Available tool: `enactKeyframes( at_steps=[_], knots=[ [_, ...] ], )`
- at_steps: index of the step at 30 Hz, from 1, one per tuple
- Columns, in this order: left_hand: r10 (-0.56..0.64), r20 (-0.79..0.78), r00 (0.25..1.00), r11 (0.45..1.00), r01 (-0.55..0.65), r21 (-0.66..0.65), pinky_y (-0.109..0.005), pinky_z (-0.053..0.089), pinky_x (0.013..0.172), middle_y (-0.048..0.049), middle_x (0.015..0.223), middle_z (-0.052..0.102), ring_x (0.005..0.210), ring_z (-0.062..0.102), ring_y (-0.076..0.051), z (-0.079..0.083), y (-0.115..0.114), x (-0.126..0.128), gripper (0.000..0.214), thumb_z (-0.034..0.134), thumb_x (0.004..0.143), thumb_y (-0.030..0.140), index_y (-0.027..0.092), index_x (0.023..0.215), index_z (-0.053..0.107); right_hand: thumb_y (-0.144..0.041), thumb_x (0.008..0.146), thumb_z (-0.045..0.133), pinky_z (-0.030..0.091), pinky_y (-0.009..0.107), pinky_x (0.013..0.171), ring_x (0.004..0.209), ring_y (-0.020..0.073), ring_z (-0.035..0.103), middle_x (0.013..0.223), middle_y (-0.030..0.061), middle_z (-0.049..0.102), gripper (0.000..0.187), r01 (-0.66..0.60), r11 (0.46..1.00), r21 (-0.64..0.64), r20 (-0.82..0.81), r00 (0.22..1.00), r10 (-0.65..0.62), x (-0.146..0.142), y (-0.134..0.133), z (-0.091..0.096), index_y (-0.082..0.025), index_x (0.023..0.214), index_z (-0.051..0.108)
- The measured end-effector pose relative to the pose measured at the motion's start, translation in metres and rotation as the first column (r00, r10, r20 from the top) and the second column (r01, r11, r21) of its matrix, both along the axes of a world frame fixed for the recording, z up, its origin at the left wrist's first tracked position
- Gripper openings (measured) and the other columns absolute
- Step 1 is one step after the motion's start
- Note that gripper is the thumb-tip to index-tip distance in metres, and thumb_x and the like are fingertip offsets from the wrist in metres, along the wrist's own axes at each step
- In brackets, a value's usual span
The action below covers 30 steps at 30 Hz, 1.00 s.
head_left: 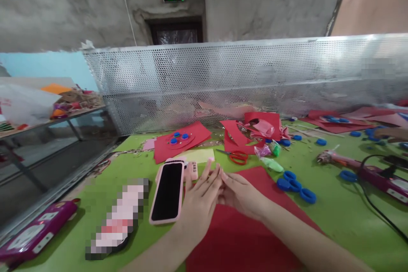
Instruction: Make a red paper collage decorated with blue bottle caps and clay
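My left hand (200, 197) lies over the near edge of a large red paper sheet (242, 238) on the green table, fingers stretched out and a little apart, nothing in it. My right hand (240, 195) rests on the same sheet, its fingertips touching the left hand's fingers; its fingers are curled together and I cannot make out whether they hold anything. A phone in a pink case (168, 193) lies face up just left of my left hand.
Red-handled scissors (237, 157), blue rings (295, 186), a green tube (271, 164) and red paper cut-outs (181, 140) lie beyond my hands. A glue gun (338, 160) and purple power strips (387, 180) sit right; another strip (35, 233) left. A perforated metal screen (242, 80) backs the table.
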<state>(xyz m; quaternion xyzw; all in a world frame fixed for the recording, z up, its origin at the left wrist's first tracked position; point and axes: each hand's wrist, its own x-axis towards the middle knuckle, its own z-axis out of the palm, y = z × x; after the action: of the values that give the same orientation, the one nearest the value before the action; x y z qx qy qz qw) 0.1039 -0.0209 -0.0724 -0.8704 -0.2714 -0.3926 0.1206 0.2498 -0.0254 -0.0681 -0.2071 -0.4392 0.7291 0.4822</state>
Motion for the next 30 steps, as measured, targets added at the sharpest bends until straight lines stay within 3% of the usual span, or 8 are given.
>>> enactKeyframes(
  at_steps=[3,7,12,16,20,24,27,30],
  knots=[
    [-0.021,0.037,0.999,0.999,0.020,0.027,-0.053,0.001,0.115,-0.0038,0.112,0.069,0.126,0.045,-0.024,0.006,0.001,-0.004,0.031,0.048,0.089,0.014,0.020,0.118,0.058,-0.051,0.073,0.068,0.046,0.043,0.086,0.081,0.0184,0.065,0.075,0.0069,0.067,0.040,-0.088,0.995,0.043,0.088,0.993,0.084,0.007,0.004,-0.003,-0.012,0.085,0.066],
    [-0.112,0.036,0.993,0.993,0.111,0.038,-0.048,0.019,0.115,-0.0038,0.101,0.073,0.115,0.057,-0.023,0.008,0.004,-0.010,0.018,0.050,0.089,0.017,0.017,0.097,0.066,-0.048,0.073,0.070,0.046,0.045,0.089,0.083,0.0191,0.066,0.080,0.0081,0.070,0.040,-0.153,0.984,0.095,0.251,0.960,0.125,0.018,0.003,-0.001,-0.011,0.089,0.069],
    [-0.207,0.018,0.978,0.977,0.208,-0.058,-0.044,0.046,0.097,-0.0084,0.099,0.073,0.102,0.065,-0.023,0.005,0.007,-0.015,0.024,0.047,0.087,0.009,0.017,0.100,0.066,-0.045,0.071,0.070,0.052,0.033,0.078,0.073,0.0154,0.066,0.075,0.0035,0.072,0.031,-0.076,0.975,0.209,0.443,0.896,-0.025,0.023,0.001,0.004,-0.015,0.081,0.073],
    [-0.219,0.131,0.967,0.932,0.247,-0.266,-0.040,0.054,0.083,-0.0108,0.092,0.074,0.089,0.069,-0.024,0.011,0.004,-0.018,0.021,0.050,0.087,0.022,0.019,0.092,0.069,-0.046,0.070,0.070,0.053,0.029,0.067,0.062,0.0139,0.066,0.069,0.0036,0.073,0.031,-0.006,0.956,0.294,0.527,0.835,-0.157,0.026,0.004,0.006,-0.015,0.072,0.073],
    [-0.100,0.441,0.892,0.802,0.335,-0.495,-0.031,0.056,0.064,-0.0041,0.069,0.068,0.063,0.065,-0.016,0.025,0.005,-0.027,0.023,0.052,0.086,0.034,0.020,0.078,0.067,-0.056,0.077,0.057,0.054,0.030,0.060,0.065,0.0170,0.068,0.075,0.0086,0.073,0.045,0.134,0.908,0.396,0.557,0.752,-0.353,0.053,0.018,0.009,-0.013,0.082,0.069],
    [0.073,0.724,0.686,0.616,0.540,-0.573,-0.023,0.048,0.041,0.0018,0.059,0.054,0.049,0.055,-0.011,0.035,0.018,-0.036,0.035,0.051,0.083,0.052,0.019,0.075,0.059,-0.055,0.089,0.038,0.053,0.031,0.064,0.070,0.0157,0.066,0.085,0.0102,0.070,0.051,0.302,0.794,0.528,0.577,0.558,-0.596,0.087,0.038,0.007,-0.012,0.100,0.062],
    [0.182,0.776,0.604,0.475,0.637,-0.607,-0.020,0.043,0.037,0.0021,0.060,0.053,0.049,0.050,-0.010,0.034,0.024,-0.034,0.035,0.062,0.075,0.053,0.018,0.075,0.057,-0.044,0.093,0.045,0.053,0.033,0.067,0.071,0.0149,0.064,0.086,0.0051,0.067,0.037,0.228,0.759,0.611,0.653,0.398,-0.645,0.088,0.050,0.004,-0.012,0.104,0.060],
    [0.252,0.764,0.594,0.364,0.674,-0.643,-0.017,0.038,0.035,0.0029,0.059,0.051,0.047,0.044,-0.008,0.029,0.024,-0.031,0.031,0.068,0.073,0.046,0.017,0.076,0.059,-0.034,0.092,0.051,0.051,0.038,0.079,0.088,0.0175,0.062,0.100,0.0050,0.063,0.025,0.047,0.753,0.657,0.723,0.245,-0.646,0.067,0.072,0.005,-0.015,0.106,0.059]
  ],
)
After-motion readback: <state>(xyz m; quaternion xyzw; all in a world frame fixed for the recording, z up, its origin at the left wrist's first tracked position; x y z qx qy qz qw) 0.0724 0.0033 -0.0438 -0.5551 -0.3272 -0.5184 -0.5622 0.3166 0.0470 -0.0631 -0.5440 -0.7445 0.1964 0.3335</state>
